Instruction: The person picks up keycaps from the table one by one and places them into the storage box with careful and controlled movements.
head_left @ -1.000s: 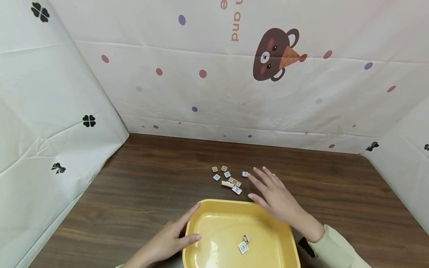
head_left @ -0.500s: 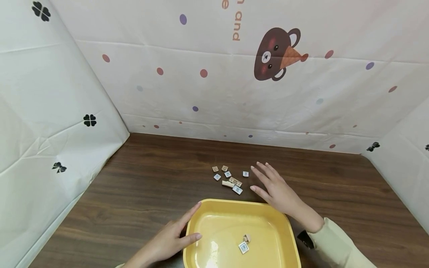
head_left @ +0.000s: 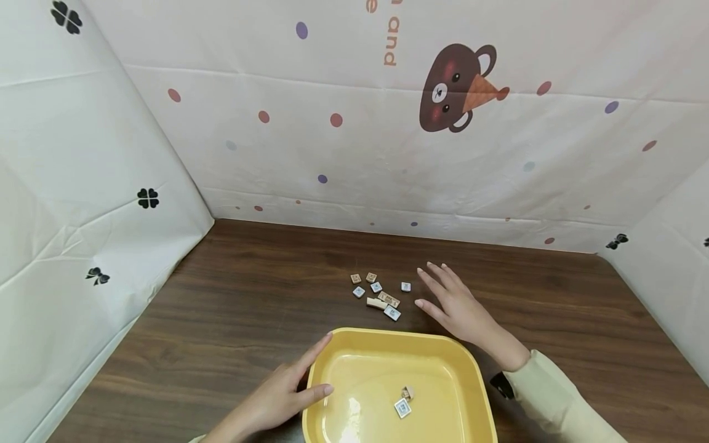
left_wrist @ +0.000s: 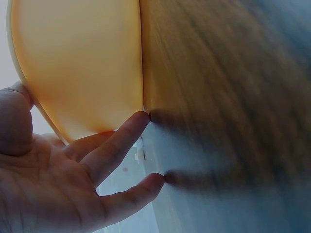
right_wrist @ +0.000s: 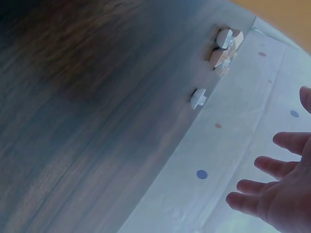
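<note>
A yellow tray (head_left: pixel 388 333) stands at the table's front edge, its near end cut off by the frame. My left hand (head_left: pixel 279 397) holds its left side, thumb over the rim and fingers along the outer wall; in the left wrist view two fingertips meet the table. Inside lie a white keycap (head_left: pixel 402 408) and a beige keycap (head_left: pixel 407 392) tipped over. Beyond the tray, several white and beige keycaps (head_left: pixel 389 299) lie in a loose cluster, with one white keycap (head_left: pixel 406 287) a little apart. Right of that keycap, my right hand (head_left: pixel 456 311) hovers, fingers spread, holding nothing.
The dark wood table (head_left: pixel 249 295) runs back to a white dotted cloth (head_left: pixel 376 154) with a bear print. More white cloth (head_left: pixel 83 215) hangs along the left, and another piece (head_left: pixel 664 271) closes the right side.
My right hand has drawn slightly away to the right and back from the lone white keycap, baring it fully. The left hand, tray and keycaps keep their places.
</note>
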`<state>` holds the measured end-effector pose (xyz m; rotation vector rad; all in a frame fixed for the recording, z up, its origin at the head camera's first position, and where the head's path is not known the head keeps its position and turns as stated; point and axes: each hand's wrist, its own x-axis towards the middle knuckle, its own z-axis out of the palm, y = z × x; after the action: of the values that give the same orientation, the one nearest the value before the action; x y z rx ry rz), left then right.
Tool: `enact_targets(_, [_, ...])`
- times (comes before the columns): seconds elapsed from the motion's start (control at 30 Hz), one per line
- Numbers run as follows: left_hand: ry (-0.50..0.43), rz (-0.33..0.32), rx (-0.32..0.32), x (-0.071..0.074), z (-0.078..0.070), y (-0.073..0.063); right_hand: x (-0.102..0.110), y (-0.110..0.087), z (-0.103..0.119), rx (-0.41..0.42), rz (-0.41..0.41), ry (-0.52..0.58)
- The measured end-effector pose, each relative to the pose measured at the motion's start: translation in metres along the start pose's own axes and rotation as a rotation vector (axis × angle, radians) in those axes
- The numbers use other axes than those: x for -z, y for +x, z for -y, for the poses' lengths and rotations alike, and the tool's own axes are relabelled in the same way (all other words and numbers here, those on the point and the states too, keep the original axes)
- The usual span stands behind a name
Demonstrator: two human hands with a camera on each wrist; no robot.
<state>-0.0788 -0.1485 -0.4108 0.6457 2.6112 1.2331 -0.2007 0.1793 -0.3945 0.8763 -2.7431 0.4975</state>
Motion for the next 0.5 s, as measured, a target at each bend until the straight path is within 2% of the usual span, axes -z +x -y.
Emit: enact_targets(0.5, [-0.009,0.006,0.003,-0.0001,0.0017,0.0002,-0.0085,0.0084,-0.0025,-0.004,0.052,-0.049])
